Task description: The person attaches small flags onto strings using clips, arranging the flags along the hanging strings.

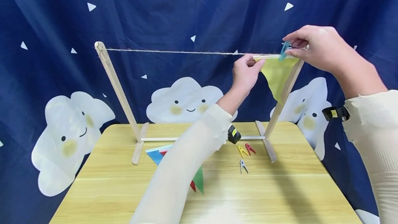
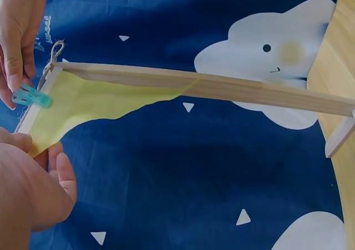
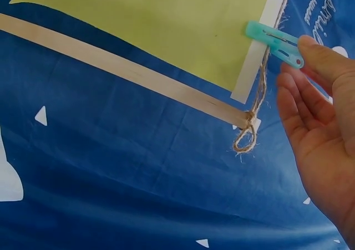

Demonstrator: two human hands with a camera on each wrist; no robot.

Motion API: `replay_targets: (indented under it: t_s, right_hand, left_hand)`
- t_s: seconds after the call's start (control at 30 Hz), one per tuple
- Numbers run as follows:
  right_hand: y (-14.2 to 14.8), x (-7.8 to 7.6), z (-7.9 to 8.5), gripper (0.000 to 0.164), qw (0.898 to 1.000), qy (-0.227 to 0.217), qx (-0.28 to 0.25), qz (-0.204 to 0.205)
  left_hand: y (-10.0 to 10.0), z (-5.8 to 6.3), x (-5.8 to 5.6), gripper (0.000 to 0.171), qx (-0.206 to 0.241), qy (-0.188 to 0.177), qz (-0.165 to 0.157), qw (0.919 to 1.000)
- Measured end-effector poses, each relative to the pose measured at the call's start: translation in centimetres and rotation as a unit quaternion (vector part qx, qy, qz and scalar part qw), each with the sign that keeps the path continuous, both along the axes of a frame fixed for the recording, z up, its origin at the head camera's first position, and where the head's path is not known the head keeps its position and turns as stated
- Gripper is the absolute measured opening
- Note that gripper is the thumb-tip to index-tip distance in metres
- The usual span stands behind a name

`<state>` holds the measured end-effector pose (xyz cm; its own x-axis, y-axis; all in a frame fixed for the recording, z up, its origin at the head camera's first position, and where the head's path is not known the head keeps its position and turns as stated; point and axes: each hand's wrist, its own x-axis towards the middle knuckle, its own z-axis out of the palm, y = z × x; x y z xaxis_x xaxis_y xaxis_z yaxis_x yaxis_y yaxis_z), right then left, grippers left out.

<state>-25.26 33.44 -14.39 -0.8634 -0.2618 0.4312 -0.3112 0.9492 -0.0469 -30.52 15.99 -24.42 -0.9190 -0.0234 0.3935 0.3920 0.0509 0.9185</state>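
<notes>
Apparently the right hand (image 1: 320, 47) pinches the teal clip (image 3: 269, 38) between its fingers (image 3: 320, 55)

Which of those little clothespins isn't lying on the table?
The turquoise clothespin, pinched in the right hand's grip at the yellow flag; the yellow clothespin, red clothespin and grey clothespin lie on the table.

Bright overall; the table (image 1: 105, 189) shows glare (near edge) and a soft shadow.

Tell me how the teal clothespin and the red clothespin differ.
The teal clothespin is up on the yellow flag; the red clothespin lies on the table. The right hand pinches the teal clothespin; no hand touches the red clothespin. Both have two legs.
</notes>
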Motion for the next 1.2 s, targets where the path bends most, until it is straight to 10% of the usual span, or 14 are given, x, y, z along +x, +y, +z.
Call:
replay_targets:
  t_s: [0.9,1.2]
  right_hand:
    - [-0.6,-0.2,-0.5,0.051,0.999,-0.035,-0.019,-0.013]
    - [-0.5,0.8,-1.6,0.053,0.999,0.024,-0.044,0.017]
  left_hand:
    - [-5.5,-3.0,-1.1,0.028,-0.023,0.015,-0.037,0.9989]
    - [-8.4,-4.5,-0.8,0.025,-0.002,0.019,-0.038,0.9991]
